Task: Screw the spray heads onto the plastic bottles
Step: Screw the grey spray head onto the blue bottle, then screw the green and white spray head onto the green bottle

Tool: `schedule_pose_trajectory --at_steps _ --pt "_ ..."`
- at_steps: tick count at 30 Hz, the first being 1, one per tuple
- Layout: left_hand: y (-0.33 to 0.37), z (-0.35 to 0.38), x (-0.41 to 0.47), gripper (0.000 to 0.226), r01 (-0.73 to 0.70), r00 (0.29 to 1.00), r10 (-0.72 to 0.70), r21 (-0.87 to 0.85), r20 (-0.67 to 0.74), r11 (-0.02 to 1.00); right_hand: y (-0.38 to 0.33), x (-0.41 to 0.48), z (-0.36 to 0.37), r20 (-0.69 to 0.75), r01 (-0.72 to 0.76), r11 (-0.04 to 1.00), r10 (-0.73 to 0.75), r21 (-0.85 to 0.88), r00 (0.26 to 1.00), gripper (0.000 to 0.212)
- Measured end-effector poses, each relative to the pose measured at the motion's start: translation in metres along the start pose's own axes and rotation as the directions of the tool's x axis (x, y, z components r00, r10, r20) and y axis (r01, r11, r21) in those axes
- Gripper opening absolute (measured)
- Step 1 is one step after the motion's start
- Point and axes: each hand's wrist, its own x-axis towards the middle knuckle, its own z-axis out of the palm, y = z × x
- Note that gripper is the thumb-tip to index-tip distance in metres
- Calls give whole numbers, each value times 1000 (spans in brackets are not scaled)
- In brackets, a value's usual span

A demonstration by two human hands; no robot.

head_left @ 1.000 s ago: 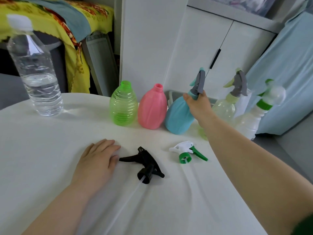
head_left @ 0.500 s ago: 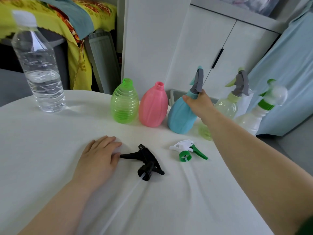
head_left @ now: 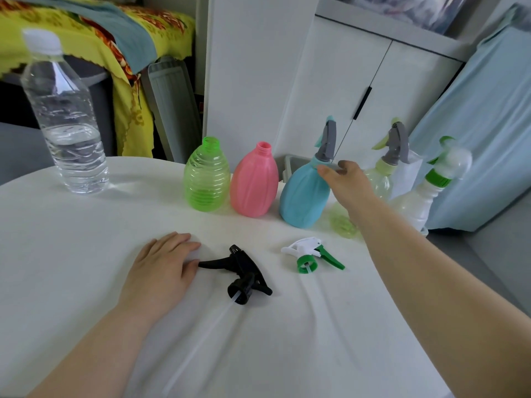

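A green bottle and a pink bottle stand headless at the back of the white table. To their right a blue bottle carries a grey spray head. My right hand hovers beside its neck, fingers apart, holding nothing. A black spray head and a white-and-green spray head lie loose on the table. My left hand rests flat next to the black head's trigger.
A clear water bottle stands at the back left. Two more bottles with heads, a pale green one and a white one, stand at the table's right edge. A white cabinet is behind.
My right hand has let go of the blue bottle's neck and drawn back slightly, fingers opening. The left hand has stayed put.
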Motion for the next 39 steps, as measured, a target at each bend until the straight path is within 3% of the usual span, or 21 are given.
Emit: schedule_pose_trajectory --at_steps 4,6,10,14,20,23,27,30,32,35,39 --pt "1 -3 -2 30 41 999 -41 -24 -8 999 15 -34 -8 -101 119 993 -117 18 988 44" --pt "1 -4 -4 29 55 998 -55 -39 -9 998 32 -52 -3 -5 129 983 -130 -130 991 37" --pt "2 -8 -8 29 68 997 -69 -74 -18 995 60 -75 11 203 59 915 26 -398 979 44" --pt "3 -12 -11 27 76 996 -82 -126 -40 989 68 -86 25 202 46 827 83 -560 976 58" --pt "3 -12 -13 26 80 996 -85 -120 -38 990 69 -94 28 186 10 810 124 -587 975 43" --pt "5 -12 -13 24 87 995 -93 -131 -38 987 71 -94 20 223 -18 893 132 -451 966 28" --pt "7 -15 -18 23 107 993 -114 -186 -30 977 72 -94 2 222 -189 980 171 61 960 17" --pt "7 -16 -22 22 110 994 -113 -211 -2 971 76 -95 -15 242 -333 803 240 494 940 13" --pt "9 -18 -22 21 142 990 -142 -275 18 951 82 -94 -24 281 -381 653 258 655 924 17" --pt "13 -24 -14 21 186 979 -204 -329 -21 926 94 -94 -34 332 -398 541 220 741 917 28" --pt "22 -33 14 31 178 959 -241 -340 -152 923 113 -93 -36 361 -400 490 176 774 916 36"
